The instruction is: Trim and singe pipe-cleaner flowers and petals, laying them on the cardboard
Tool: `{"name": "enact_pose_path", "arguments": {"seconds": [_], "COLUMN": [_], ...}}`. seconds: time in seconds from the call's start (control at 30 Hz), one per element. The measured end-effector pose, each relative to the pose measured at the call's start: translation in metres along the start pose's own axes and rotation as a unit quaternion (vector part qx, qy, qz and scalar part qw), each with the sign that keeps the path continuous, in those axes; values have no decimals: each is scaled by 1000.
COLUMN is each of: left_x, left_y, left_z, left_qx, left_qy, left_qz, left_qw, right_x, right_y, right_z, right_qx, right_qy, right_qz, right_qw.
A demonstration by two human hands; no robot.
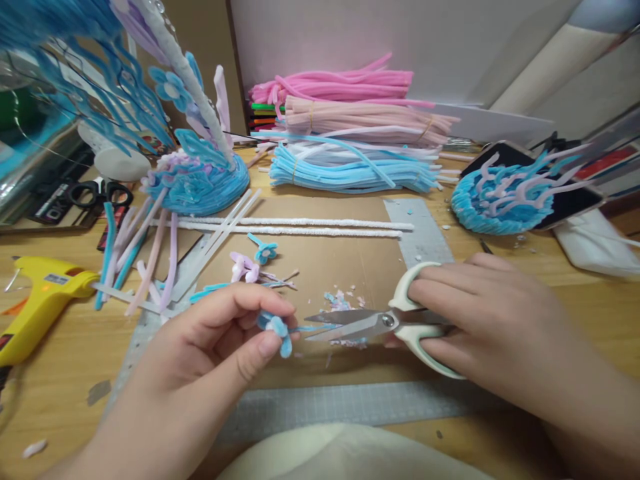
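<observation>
Left hand [220,353] pinching blue chenille flower [278,327], stem [301,328] seemingly part-trimmed; right hand [475,307] gripping scissors [387,321]; formed flowers [266,252] toward left edge of cardboard [345,267].

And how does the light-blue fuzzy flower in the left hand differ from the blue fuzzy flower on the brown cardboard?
The light-blue flower is pinched in the left hand; the blue flower lies on the brown cardboard. The held flower's stem points right, between metal scissor blades; the lying flower's stem points up-left. Both have paler centres.
</observation>
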State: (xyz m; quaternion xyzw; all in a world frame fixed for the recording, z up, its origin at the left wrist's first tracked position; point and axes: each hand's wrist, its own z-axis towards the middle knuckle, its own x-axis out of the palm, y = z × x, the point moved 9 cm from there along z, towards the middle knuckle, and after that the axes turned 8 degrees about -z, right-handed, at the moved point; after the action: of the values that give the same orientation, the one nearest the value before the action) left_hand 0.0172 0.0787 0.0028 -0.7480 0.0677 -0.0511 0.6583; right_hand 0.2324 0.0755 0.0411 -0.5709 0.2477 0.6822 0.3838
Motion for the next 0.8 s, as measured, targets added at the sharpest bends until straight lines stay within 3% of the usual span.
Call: {"name": "enact_pose_path", "arguments": {"seconds": [0.27, 0.8], "left_x": [1, 4], "left_y": [7, 1], "left_z": [1, 1], "left_qx": [-26, -17], "left_qy": [9, 8], "left_qz": [-47, -21], "left_qw": [999, 1000], "right_x": [-1, 2], "right_y": [2, 1], "right_z": [-1, -2], "right_qx": [-5, 5], "right_qy": [3, 9], "right_qz": [21, 16], "right_qw": [1000, 1000]}}
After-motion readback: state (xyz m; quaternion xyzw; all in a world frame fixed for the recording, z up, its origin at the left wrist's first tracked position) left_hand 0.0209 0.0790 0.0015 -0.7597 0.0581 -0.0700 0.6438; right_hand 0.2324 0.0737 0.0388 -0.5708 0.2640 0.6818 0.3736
